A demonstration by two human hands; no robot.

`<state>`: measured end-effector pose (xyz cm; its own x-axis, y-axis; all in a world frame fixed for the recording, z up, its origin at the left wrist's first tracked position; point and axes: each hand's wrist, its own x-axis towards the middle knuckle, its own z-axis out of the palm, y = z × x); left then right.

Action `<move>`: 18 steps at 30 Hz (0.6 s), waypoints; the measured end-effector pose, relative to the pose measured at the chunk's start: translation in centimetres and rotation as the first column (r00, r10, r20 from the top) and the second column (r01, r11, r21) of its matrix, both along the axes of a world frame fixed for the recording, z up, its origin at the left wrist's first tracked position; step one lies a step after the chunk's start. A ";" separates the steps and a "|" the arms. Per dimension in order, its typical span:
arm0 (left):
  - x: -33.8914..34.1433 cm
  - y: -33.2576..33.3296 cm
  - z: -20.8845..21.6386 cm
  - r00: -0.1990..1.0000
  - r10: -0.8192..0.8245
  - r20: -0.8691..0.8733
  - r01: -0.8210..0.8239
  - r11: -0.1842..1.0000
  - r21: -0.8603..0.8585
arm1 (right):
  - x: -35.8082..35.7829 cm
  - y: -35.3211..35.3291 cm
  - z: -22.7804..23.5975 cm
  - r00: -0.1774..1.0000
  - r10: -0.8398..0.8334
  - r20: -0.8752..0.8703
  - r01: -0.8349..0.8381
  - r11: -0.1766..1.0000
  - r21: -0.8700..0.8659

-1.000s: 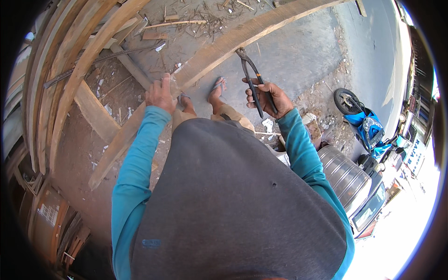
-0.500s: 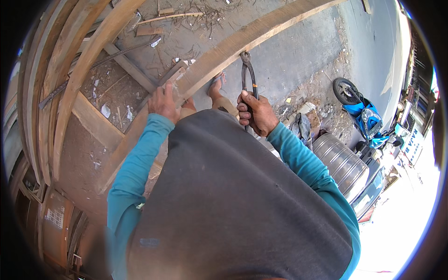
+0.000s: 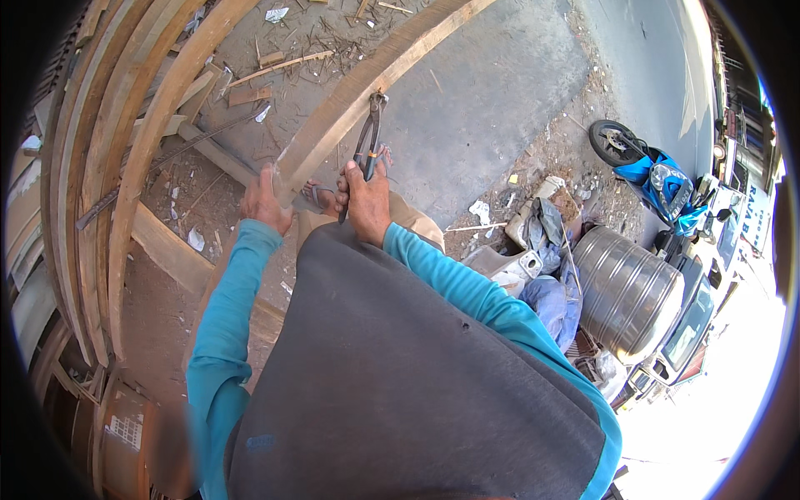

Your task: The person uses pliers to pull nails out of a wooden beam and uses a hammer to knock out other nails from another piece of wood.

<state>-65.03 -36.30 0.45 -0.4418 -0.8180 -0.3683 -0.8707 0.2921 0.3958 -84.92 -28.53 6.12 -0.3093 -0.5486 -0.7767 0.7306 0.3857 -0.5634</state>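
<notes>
A long wooden beam (image 3: 333, 118) slants up and away from me to the right. My left hand (image 3: 267, 202) grips its near end, fingers bent over the wood. Closed around the handles of a pair of dark metal pincers (image 3: 372, 127) is my right hand (image 3: 367, 200), a little right of the left one. The pincers' rounded jaws touch the beam's right-hand edge. Whether they bite on a nail there is too small to tell.
Several curved wooden beams (image 3: 137, 158) stand at the left, with a dark metal bar (image 3: 158, 167) across them. Wood scraps (image 3: 250, 95) litter the ground. At the right are a ribbed metal tank (image 3: 625, 292), a blue motorcycle (image 3: 662, 187) and a rubbish heap (image 3: 542, 225).
The beam, both hands and the pincers have shifted left in the picture. My right hand is nearer my left. The jaws stay at the beam's edge, and the view has turned slightly.
</notes>
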 end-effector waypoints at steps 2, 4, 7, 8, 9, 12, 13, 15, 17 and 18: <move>-0.4 0.2 0.6 0.999 0.009 0.032 -0.009 1.000 -0.002 | -0.5 -0.1 0.8 0.996 0.078 -0.045 -0.078 0.997 -0.003; -1.0 0.7 1.1 0.998 0.024 0.056 -0.024 1.000 -0.002 | -2.8 0.8 2.7 0.992 0.124 -0.018 -0.124 0.992 -0.011; -1.2 2.9 1.1 0.997 0.041 0.063 -0.041 0.999 -0.002 | -8.1 2.6 3.9 0.957 0.284 0.059 -0.286 0.958 0.012; -1.4 3.7 0.9 0.998 0.037 0.057 -0.035 0.999 -0.032 | -10.2 3.1 4.0 0.917 0.385 0.104 -0.388 0.921 0.015; -1.5 4.0 0.7 0.998 0.034 0.049 -0.030 0.997 -0.068 | -12.0 3.4 3.9 0.902 0.405 0.147 -0.411 0.911 0.016; -2.0 4.2 1.4 0.998 0.026 0.050 -0.023 0.998 -0.063 | -15.8 2.6 4.8 0.817 0.537 0.210 -0.552 0.834 0.017; -2.0 4.2 1.7 0.998 0.034 0.052 -0.031 0.998 -0.056 | -16.4 2.7 4.7 0.781 0.568 0.261 -0.582 0.813 -0.027; -2.0 4.1 1.9 0.999 0.009 0.042 -0.006 0.998 -0.058 | -16.2 2.7 4.9 0.777 0.557 0.294 -0.580 0.815 -0.010; -1.7 3.9 1.4 1.000 0.023 0.005 -0.023 1.000 -0.021 | -15.6 2.4 4.7 0.722 0.455 0.521 -0.517 0.855 -0.030; -1.5 3.9 1.3 0.999 0.032 -0.030 -0.031 0.999 0.009 | -14.6 2.3 4.8 0.767 0.428 0.477 -0.532 0.841 0.101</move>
